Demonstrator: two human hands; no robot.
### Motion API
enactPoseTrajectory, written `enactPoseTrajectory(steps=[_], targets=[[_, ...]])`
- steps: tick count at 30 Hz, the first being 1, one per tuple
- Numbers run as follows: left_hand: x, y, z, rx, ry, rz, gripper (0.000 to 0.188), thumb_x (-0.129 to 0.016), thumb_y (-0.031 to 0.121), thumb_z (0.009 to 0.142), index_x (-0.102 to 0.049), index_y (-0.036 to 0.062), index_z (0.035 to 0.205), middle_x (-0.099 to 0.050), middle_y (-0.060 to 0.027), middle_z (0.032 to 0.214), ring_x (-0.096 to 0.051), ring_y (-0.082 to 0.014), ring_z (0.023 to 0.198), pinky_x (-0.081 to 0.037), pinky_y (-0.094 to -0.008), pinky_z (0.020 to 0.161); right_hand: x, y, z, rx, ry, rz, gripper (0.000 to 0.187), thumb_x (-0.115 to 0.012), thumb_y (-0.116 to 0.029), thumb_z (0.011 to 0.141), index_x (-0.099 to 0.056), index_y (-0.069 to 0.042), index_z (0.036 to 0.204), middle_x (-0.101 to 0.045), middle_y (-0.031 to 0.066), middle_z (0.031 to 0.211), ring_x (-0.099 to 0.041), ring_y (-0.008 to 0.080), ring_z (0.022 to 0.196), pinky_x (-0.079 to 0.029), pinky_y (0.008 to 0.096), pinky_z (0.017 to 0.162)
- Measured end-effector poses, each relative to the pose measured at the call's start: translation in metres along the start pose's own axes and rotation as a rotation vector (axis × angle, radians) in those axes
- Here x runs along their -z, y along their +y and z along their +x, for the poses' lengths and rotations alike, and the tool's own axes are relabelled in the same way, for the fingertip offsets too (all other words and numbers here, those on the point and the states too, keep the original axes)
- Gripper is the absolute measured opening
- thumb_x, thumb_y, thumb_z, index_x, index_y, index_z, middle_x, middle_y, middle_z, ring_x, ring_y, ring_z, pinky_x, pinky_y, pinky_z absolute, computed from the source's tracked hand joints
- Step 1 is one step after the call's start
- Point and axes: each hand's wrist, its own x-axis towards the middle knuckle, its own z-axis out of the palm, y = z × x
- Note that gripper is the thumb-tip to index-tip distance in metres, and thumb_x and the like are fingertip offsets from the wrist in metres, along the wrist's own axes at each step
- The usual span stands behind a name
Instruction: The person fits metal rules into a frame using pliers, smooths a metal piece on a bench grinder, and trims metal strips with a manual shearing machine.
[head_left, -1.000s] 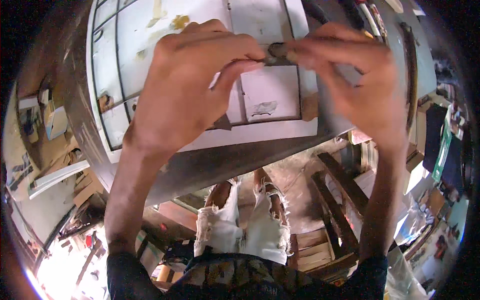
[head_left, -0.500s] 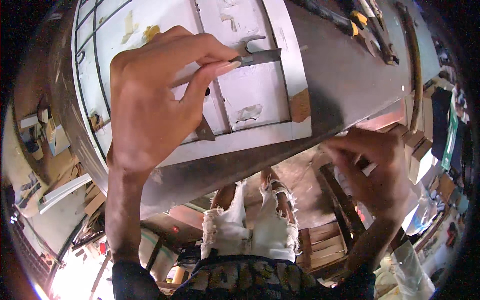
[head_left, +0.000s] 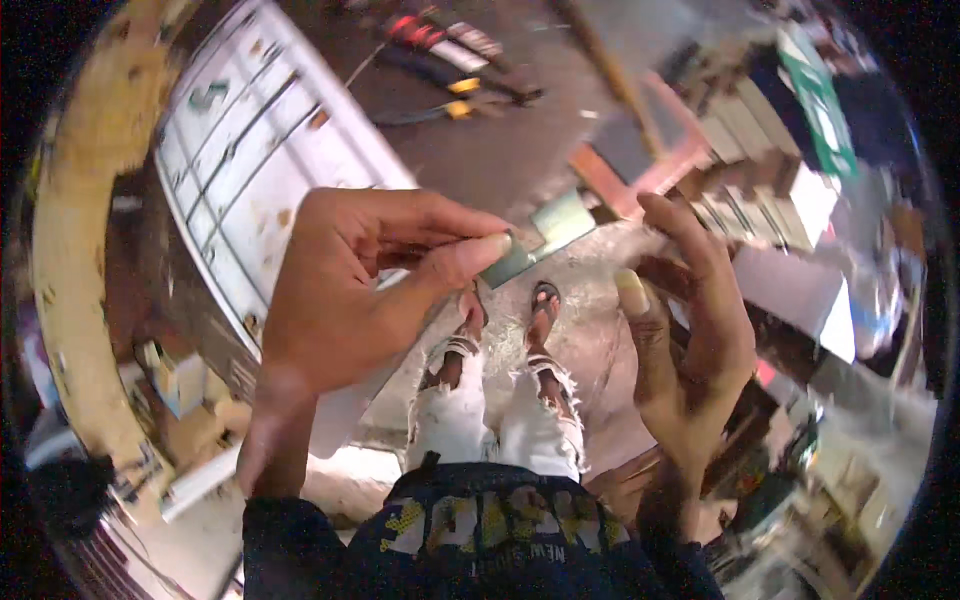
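Between the thumb and fingertips of my left hand is a thin flat strip, shiny pale green with a stepped edge. Its exact kind cannot be made out. The strip's free end points toward my right hand, which stands apart from it with thumb and fingers spread and nothing in them. Beyond my left hand lies a white panel crossed by dark grid lines, partly covered by that hand.
Tools with red and yellow parts lie on the dark work surface, beside a long wooden stick. Cardboard boxes and a reddish frame-like box stand to the right. My sandalled feet are on the floor below.
My view has turned rightward, away from the panel. My left hand has lifted the strip off the panel area. My right hand has risen and its fingers have spread.
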Motion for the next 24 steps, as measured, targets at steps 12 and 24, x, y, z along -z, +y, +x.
enactPoseTrajectory(steps=[12, 24], targets=[[-0.299, 0.008, -0.027, -0.383, -0.776, 0.342, 0.043, -0.067, 0.008, 0.087, -0.053, 0.0030, 0.128, -0.069, -0.0134, 0.110, -0.066, -0.0224, 0.105, -0.046, -0.0331, 0.096, 0.172, -0.030, -0.285, -0.627, 0.808, 0.370, 0.012, -0.072, -0.004, 0.087, -0.074, 0.005, 0.095, -0.071, 0.0069, 0.092, -0.063, 0.0106, 0.073, -0.051, 0.0261, 0.065], [-0.575, -0.200, -0.101, -0.415, -1.333, 0.439, 0.074, -0.052, 0.017, 0.099, -0.009, 0.0043, 0.157, -0.012, -0.0190, 0.163, -0.016, -0.0303, 0.150, -0.025, -0.0418, 0.117, 0.187, -0.069, -0.477, -0.344, 2.044, 0.735, 0.030, -0.078, -0.013, 0.085, -0.072, 0.003, 0.110, -0.073, 0.0058, 0.087, -0.065, 0.0079, 0.076, -0.050, 0.0213, 0.070]])
